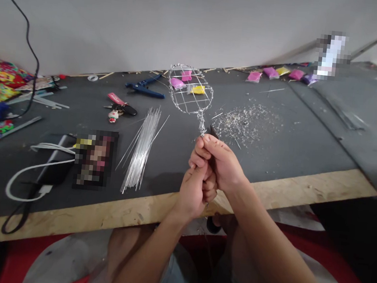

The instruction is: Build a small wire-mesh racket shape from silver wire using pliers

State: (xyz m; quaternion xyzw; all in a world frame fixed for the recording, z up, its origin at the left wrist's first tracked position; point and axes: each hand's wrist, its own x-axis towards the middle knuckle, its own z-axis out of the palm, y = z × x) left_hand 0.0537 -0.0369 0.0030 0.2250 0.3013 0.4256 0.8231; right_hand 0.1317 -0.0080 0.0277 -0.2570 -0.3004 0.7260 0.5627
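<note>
A racket-shaped piece of bent silver wire (191,89), with an oval rim and a crossed grid, rises from my two hands above the table. My left hand (193,188) is closed round the lower part of its handle. Higher up, my right hand (222,160) pinches the twisted wire neck (202,124) between thumb and fingers. A dark pointed tip (214,131) shows just beyond the right fingers; whether that hand holds it, I cannot tell. The fingers hide most of the handle.
Straight wires (143,150) lie bundled to the left. Behind are blue-handled pliers (145,86) and keys (121,108). Wire clippings (250,123) are scattered on the right. Small coloured packets (271,72) line the wall. A white cable (22,172) and a phone-like blurred item (95,161) lie left.
</note>
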